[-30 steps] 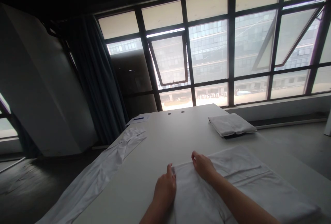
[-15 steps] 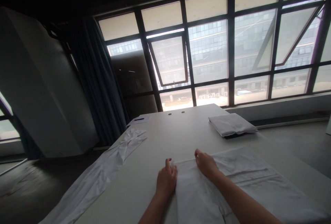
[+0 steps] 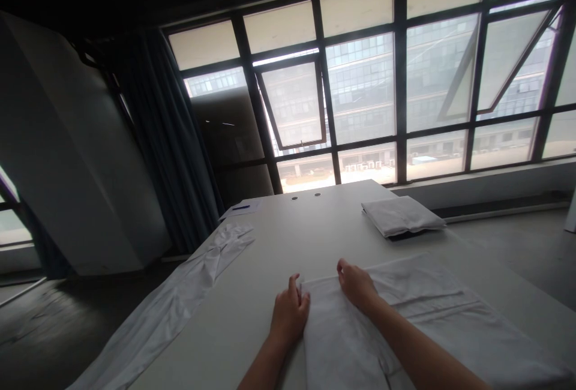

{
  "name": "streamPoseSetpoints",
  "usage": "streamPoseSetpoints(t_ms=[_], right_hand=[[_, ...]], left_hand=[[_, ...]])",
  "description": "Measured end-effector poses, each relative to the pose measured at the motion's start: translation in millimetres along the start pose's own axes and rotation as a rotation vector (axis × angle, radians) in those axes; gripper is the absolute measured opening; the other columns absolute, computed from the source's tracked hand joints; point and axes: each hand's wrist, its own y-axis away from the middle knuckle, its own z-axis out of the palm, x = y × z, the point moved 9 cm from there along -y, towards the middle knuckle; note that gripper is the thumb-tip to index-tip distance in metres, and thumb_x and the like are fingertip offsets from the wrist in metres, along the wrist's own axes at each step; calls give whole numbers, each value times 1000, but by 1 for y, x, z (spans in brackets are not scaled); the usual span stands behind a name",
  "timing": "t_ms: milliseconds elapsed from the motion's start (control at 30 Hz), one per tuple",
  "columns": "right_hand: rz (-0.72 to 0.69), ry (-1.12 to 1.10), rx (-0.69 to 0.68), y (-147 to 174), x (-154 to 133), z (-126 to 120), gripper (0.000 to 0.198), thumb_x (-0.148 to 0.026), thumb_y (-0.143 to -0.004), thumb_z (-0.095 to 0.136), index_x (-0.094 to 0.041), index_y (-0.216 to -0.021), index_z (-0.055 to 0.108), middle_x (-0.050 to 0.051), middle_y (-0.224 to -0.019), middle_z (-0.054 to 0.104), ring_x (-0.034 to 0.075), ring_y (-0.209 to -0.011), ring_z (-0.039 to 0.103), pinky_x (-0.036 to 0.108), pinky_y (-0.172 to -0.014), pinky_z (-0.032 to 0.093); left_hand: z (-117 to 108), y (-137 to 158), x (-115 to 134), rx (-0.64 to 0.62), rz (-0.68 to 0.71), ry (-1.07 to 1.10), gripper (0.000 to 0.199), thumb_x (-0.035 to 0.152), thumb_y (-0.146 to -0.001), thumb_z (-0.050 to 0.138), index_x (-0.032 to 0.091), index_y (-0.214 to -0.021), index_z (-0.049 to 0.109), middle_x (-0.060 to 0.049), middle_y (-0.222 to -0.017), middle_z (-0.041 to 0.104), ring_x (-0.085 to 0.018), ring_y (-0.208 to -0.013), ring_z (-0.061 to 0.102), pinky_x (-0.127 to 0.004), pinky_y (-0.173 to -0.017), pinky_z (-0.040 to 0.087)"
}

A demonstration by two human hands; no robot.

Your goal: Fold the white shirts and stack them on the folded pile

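A folded white cloth [image 3: 333, 336] with creases and a seam lies in front of me on the table. My left hand [image 3: 290, 312] rests against its left edge, near the far corner. The index finger points up and bends, and the thumb sits apart from it on the cloth; the other fingers are mostly hidden. At the far edge of the same cloth, my right hand [image 3: 357, 285] is closed, fingertips pinched together on the hem. The right forearm crosses over the cloth and covers part of it.
The white table [image 3: 288, 240] extends towards the windows. A folded white stack [image 3: 402, 216] with a dark layer beneath lies at the right. Another long, wrinkled white cloth [image 3: 180, 294] runs along the left edge. A pen [image 3: 242, 207] rests on paper at the far left.
My left thumb has opened slightly away from the index finger. The right hand stays at the cloth's far edge, and the view has shifted very slightly.
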Motion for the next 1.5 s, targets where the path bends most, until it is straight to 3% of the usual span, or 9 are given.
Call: streamPoseSetpoints(t_ms=[200, 433, 733, 967, 1167, 1333, 1500], right_hand=[[8, 1, -10, -2, 1, 3, 19, -23, -100, 46, -23, -108, 63, 8, -97, 77, 21, -91, 72, 27, -74, 38], [23, 3, -21, -2, 3, 4, 19, -25, -101, 45, -24, -109, 62, 8, -99, 77, 21, -91, 71, 28, -77, 39], [11, -9, -27, 1, 2, -4, 21, -23, -100, 45, -23, -109, 64, 7, -98, 77, 21, -91, 72, 28, -73, 40], [34, -20, -39, 0, 6, -8, 22, -24, -100, 45, -23, -110, 64, 8, -100, 77, 21, -93, 72, 28, -76, 42], [27, -15, -49, 1, 3, -8, 22, -23, -101, 45, -23, -111, 64, 9, -101, 77, 21, -95, 72, 28, -78, 42], [22, -8, -45, 2, 1, -9, 22, -23, -101, 45, -22, -111, 64, 9, -101, 77, 22, -95, 72, 28, -78, 42], [19, -7, -40, 1, 1, -7, 21, -23, -100, 45, -22, -111, 64, 8, -101, 77, 22, -95, 72, 28, -77, 41]], left_hand=[[2, -1, 0, -16, 30, 33, 46, 25, -99, 45, 24, -144, 41, 0, -97, 72, -19, -94, 68, -26, -86, 40], [3, -2, -2, -24, -24, -19, 42, 30, -104, 32, 19, -144, 42, -6, -103, 74, -23, -102, 68, -29, -89, 42], [7, -26, 6, -142, -42, -186, 52, 32, -104, 31, 18, -154, 33, -14, -112, 74, -27, -102, 70, -35, -87, 46], [14, -37, 20, -231, 25, -249, 51, 29, -104, 32, 17, -153, 39, -16, -118, 73, -29, -112, 67, -38, -97, 45], [11, -32, 19, -215, -31, -264, 52, 28, -104, 30, 12, -153, 40, -20, -117, 72, -32, -112, 68, -40, -95, 46], [7, -12, 15, -190, -68, -252, 56, 29, -105, 25, 6, -154, 36, -22, -115, 73, -32, -105, 69, -39, -89, 48], [13, 3, 18, -198, -18, -239, 57, 17, -101, 29, 10, -156, 37, -18, -121, 71, -28, -111, 65, -35, -96, 45]])
